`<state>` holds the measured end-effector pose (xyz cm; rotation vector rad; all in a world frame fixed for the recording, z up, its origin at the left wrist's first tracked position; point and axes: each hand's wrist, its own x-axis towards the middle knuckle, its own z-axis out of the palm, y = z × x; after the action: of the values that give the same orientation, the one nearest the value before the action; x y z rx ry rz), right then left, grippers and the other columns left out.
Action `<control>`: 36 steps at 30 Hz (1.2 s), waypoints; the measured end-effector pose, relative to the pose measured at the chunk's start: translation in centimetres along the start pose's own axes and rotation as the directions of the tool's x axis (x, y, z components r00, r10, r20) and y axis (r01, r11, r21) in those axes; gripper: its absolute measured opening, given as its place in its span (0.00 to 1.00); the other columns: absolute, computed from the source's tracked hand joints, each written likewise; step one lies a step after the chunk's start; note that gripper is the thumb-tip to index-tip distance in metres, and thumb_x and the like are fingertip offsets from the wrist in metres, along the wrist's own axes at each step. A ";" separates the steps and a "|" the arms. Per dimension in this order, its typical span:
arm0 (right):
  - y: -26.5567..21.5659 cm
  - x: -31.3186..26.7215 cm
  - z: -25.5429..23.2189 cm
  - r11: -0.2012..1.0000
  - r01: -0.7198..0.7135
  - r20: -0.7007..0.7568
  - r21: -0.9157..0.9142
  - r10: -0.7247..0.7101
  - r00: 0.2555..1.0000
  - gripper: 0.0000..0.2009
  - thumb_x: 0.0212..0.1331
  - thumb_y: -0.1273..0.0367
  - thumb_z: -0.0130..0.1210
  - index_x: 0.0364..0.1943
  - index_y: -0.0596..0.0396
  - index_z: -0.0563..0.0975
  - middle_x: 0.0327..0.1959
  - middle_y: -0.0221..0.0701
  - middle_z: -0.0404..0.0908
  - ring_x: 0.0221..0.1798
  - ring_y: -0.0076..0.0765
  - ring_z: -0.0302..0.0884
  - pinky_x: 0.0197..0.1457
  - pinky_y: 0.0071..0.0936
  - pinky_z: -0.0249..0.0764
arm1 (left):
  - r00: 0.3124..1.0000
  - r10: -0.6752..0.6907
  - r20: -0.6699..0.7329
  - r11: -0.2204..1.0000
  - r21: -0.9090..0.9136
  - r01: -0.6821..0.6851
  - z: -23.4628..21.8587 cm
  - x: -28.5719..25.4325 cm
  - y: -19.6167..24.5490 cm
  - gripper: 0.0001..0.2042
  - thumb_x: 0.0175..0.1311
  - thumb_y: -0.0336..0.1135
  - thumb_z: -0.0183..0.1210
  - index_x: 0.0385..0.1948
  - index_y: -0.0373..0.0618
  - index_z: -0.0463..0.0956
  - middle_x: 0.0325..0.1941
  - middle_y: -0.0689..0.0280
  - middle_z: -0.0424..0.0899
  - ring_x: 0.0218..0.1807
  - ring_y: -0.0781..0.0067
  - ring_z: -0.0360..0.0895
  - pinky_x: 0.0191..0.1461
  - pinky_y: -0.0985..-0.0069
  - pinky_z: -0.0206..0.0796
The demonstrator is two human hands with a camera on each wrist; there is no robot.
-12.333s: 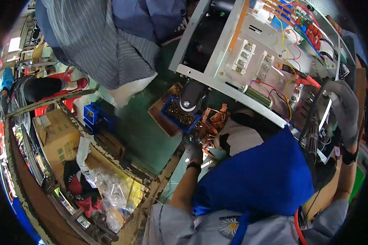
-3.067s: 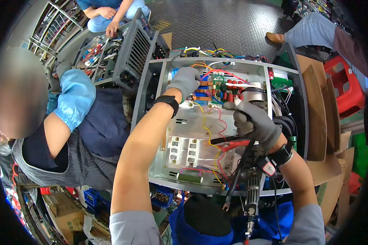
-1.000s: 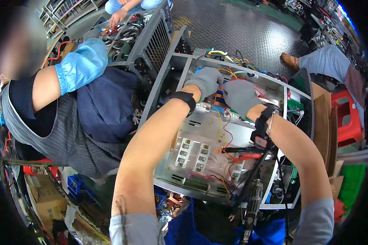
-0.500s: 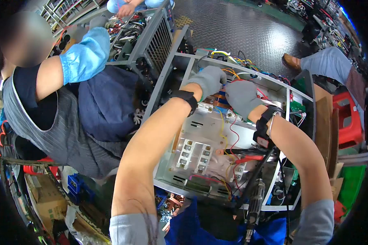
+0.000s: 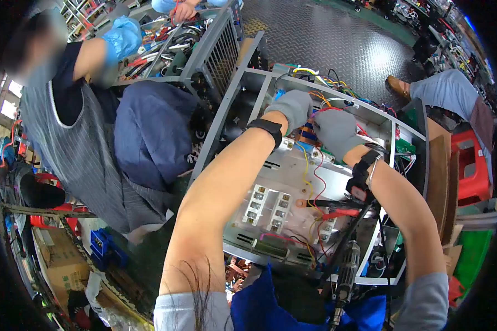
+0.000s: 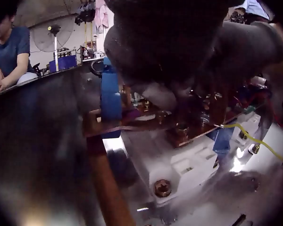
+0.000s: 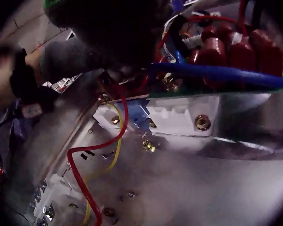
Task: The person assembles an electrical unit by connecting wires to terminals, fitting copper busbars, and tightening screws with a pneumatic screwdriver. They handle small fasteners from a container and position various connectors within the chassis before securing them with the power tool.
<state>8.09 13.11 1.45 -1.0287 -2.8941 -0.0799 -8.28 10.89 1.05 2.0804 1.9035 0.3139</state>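
Note:
Both my grey-gloved hands meet over the back of an open metal cabinet [image 5: 259, 223]. My left hand [image 5: 294, 107] bends down at the copper bars [image 5: 308, 132]; close by, my right hand [image 5: 336, 131] reaches in from the right. The gloves hide the fingertips, so I cannot tell what they hold. In the left wrist view, bolts [image 6: 181, 129] stand in a copper bar below the glove, above a white terminal block [image 6: 170, 165] and beside a blue part [image 6: 111, 89]. In the right wrist view, a red wire [image 7: 85, 181] and a blue cable [image 7: 217, 73] run below the glove.
A power screwdriver [image 5: 345, 270] hangs at the cabinet's front edge. Black and red cables [image 5: 342, 212] lie inside near white terminal strips [image 5: 254, 205]. At left another person [image 5: 88, 143] works at a second cabinet [image 5: 218, 52]. Cardboard [image 5: 439, 171] and a red stool [image 5: 470, 165] stand right.
My left hand has left the loose copper parts below the cabinet for the bars at its back. My right hand, raised apart from it 3 seconds ago, has come down beside it.

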 end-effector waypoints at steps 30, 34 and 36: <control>0.5 -18.0 -13.3 0.656 -0.080 -0.018 0.750 0.141 0.990 0.13 0.51 0.67 0.61 0.41 0.57 0.79 0.25 0.41 0.78 0.26 0.46 0.78 0.31 0.34 0.72 | 0.998 0.020 -0.061 0.995 0.094 -0.015 0.8 -0.3 1.0 0.07 0.50 0.31 0.59 0.28 0.43 0.83 0.32 0.53 0.83 0.38 0.51 0.80 0.46 0.63 0.72; 1.0 -18.3 -12.3 0.634 -0.024 -0.093 0.773 0.151 0.984 0.13 0.52 0.68 0.61 0.41 0.57 0.78 0.26 0.42 0.79 0.27 0.47 0.79 0.30 0.33 0.72 | 0.999 0.029 -0.034 0.999 -0.031 -0.030 -0.4 -0.7 0.7 0.08 0.51 0.34 0.61 0.30 0.43 0.83 0.31 0.54 0.83 0.37 0.54 0.81 0.43 0.64 0.72; 1.3 -18.2 -12.2 0.645 -0.020 -0.087 0.764 0.132 0.987 0.12 0.53 0.69 0.61 0.41 0.57 0.78 0.27 0.42 0.79 0.28 0.48 0.79 0.30 0.33 0.73 | 0.997 0.052 -0.052 0.996 -0.065 -0.055 0.0 -0.3 -0.1 0.09 0.51 0.37 0.63 0.31 0.44 0.83 0.31 0.54 0.84 0.35 0.56 0.81 0.40 0.66 0.72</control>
<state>23.54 1.83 12.18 -0.8940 -2.3203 0.9594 -8.42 10.55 0.99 2.1015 1.8419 0.4389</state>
